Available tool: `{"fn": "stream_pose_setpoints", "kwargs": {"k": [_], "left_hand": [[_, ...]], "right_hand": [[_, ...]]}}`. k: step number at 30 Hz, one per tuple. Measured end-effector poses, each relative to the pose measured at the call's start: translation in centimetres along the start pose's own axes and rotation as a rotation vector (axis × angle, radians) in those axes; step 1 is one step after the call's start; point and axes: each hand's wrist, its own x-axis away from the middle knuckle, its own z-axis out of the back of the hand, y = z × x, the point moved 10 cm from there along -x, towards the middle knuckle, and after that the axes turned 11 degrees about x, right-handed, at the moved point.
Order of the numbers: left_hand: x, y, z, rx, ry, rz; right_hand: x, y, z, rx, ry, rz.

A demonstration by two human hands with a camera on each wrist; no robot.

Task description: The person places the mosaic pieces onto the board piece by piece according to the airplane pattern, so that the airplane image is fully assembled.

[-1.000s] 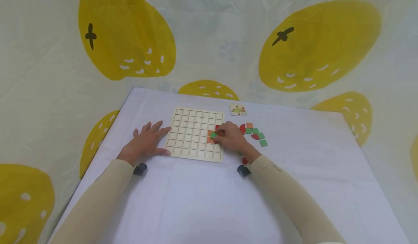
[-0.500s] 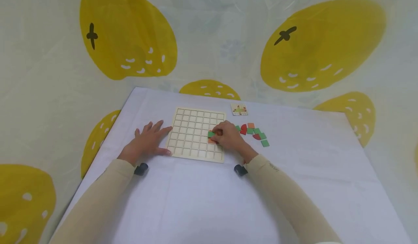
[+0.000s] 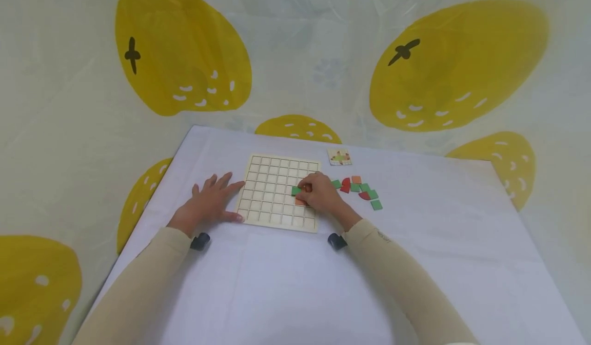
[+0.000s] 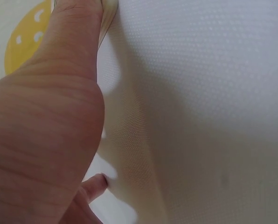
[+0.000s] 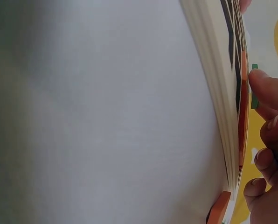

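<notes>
A pale wooden grid board (image 3: 268, 196) lies on the white table. My right hand (image 3: 320, 193) pinches a green square tile (image 3: 296, 191) between thumb and fingers, held just above the board's right part. In the right wrist view the green tile (image 5: 254, 88) shows clear of the orange piece (image 5: 244, 70) on the board. An orange tile (image 3: 300, 201) sits on the board under my right fingers, which hide the pieces around it. My left hand (image 3: 205, 204) is spread beside the board, its forefinger and thumb tips at the left edge.
Right of the board lie loose green tiles (image 3: 376, 205), red quarter-round pieces (image 3: 364, 195) and an orange tile (image 3: 356, 179). A small pattern card (image 3: 339, 156) lies behind them. A sheet printed with yellow fruit (image 3: 184, 47) hangs behind the table (image 3: 277, 283).
My right hand has shifted slightly left over the board with the green tile, which now shows more beyond the fingertips. My left hand stays at the board's left edge.
</notes>
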Motion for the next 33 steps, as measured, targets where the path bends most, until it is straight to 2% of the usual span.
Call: {"fn": "stream_pose_setpoints", "kwargs": {"k": [13,33], "left_hand": [[0.31,0.06,-0.13,0.002,0.0,0.019],[0.26,0.14,0.13,0.005,0.019,-0.002]], "right_hand": [[-0.22,-0.38,-0.3,-0.001,-0.004,-0.013],[-0.87,-0.72,-0.7,-0.003,-0.024,-0.038]]}}
